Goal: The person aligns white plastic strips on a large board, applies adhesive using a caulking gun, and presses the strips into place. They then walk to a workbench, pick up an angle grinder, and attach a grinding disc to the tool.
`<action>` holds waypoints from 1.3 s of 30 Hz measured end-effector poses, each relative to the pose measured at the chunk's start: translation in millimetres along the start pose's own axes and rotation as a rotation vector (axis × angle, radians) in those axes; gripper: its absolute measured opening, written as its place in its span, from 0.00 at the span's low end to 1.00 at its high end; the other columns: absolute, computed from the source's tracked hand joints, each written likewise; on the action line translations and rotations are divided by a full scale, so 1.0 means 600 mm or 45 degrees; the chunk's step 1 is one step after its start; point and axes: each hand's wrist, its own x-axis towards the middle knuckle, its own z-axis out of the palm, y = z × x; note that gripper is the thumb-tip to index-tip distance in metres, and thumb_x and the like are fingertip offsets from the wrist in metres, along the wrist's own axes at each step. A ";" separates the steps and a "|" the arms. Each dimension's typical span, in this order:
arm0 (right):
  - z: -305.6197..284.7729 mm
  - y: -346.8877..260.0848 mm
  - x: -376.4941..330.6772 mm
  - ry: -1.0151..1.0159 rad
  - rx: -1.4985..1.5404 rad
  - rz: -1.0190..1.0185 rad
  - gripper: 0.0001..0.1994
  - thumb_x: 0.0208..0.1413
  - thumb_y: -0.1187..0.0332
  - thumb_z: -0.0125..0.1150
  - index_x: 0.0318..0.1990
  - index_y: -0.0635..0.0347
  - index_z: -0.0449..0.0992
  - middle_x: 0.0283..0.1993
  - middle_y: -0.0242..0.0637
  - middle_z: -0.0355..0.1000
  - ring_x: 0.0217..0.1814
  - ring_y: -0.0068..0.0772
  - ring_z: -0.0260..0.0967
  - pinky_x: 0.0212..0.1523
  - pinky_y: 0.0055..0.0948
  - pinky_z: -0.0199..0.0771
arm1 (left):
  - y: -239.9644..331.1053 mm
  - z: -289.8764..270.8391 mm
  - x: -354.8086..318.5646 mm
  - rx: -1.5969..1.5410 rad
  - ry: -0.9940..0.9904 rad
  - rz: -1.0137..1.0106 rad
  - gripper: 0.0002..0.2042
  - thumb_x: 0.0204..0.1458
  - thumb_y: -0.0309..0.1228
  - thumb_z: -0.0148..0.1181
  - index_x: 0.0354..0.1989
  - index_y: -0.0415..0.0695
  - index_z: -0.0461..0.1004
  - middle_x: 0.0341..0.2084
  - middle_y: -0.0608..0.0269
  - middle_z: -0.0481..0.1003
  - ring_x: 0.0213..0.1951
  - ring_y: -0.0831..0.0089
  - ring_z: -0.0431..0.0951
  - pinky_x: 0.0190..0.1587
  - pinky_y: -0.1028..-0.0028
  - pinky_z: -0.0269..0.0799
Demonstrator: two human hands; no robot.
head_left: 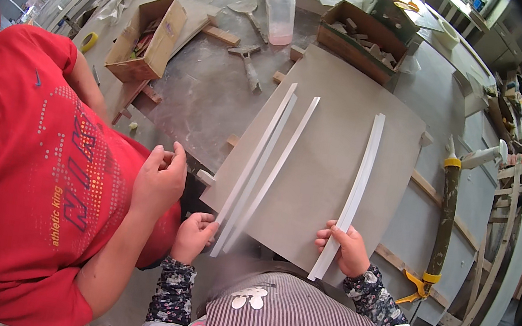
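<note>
A stained grey worktable [199, 103] bears a broad grey board [331, 146] reaching its near edge, with wooden pieces [278, 77] poking out along the board's left side and long white strips [356, 184] stretching over it. Toward the table's left edge sits an open brown box [168, 31]; a T-shaped scraper [249, 67] lies mid-table, a bottle of pink liquid [279, 16] stands nearer the far edge, and a caulking gun [446, 217] rests near the right.

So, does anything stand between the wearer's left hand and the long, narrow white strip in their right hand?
Yes: other thin white strips run along the left side of the flat grey board, immediately right of the left hand, before the strip in the right hand.
</note>
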 end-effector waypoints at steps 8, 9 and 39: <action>0.014 -0.005 0.004 0.076 -0.074 0.009 0.10 0.63 0.68 0.49 0.48 0.63 0.65 0.37 0.43 0.74 0.35 0.34 0.75 0.37 0.35 0.79 | -0.038 0.000 0.003 -0.085 -0.112 0.129 0.11 0.55 0.27 0.59 0.42 0.33 0.75 0.33 0.63 0.78 0.31 0.83 0.74 0.34 0.82 0.70; 0.015 -0.006 0.004 0.081 -0.072 0.019 0.10 0.63 0.68 0.50 0.47 0.63 0.65 0.37 0.43 0.74 0.35 0.34 0.75 0.37 0.35 0.79 | -0.040 0.001 0.004 -0.159 -0.130 0.129 0.11 0.55 0.27 0.58 0.42 0.33 0.75 0.32 0.64 0.78 0.31 0.83 0.74 0.34 0.82 0.70; 0.009 -0.005 0.007 0.067 -0.063 0.005 0.13 0.61 0.67 0.52 0.48 0.66 0.65 0.40 0.44 0.73 0.38 0.34 0.75 0.41 0.33 0.78 | -0.024 -0.003 0.001 -0.547 -0.416 -0.063 0.12 0.53 0.22 0.58 0.45 0.32 0.71 0.33 0.57 0.77 0.33 0.74 0.78 0.38 0.77 0.74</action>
